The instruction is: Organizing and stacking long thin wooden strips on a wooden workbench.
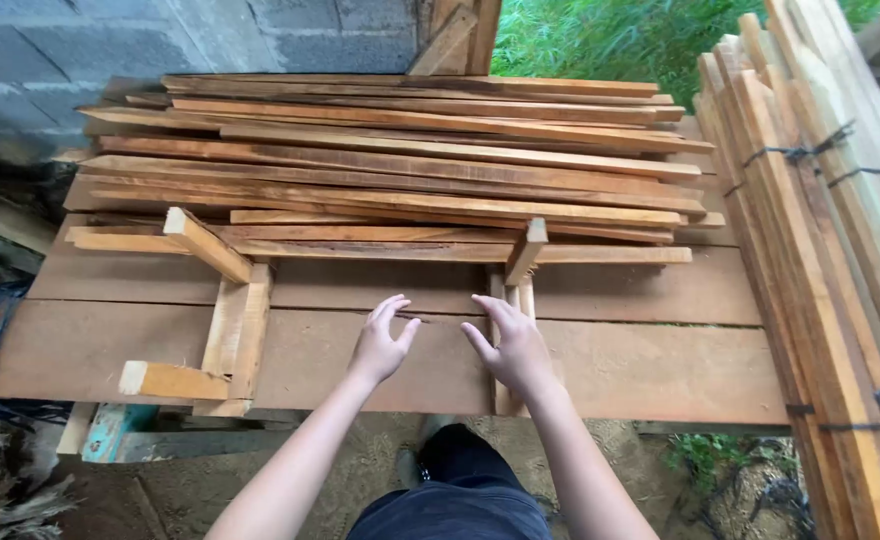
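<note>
My left hand (382, 343) and my right hand (510, 345) hover side by side over a wide plank worktop (650, 365), palms facing each other, fingers spread, holding nothing. The right hand lies over a short upright wooden strip piece (525, 255) that runs from the table's front edge toward the pile. Behind both hands a loose pile of long thin wooden slats (400, 165) lies crosswise on the table. Left of my left hand stands a small frame of short wooden blocks (232, 325).
A bundle of long slats tied with dark wire (810, 200) leans along the right side. A grey block wall (110, 40) stands behind on the left, green grass (610, 40) behind on the right. Below the table edge is dirt ground and my dark trousers (460, 495).
</note>
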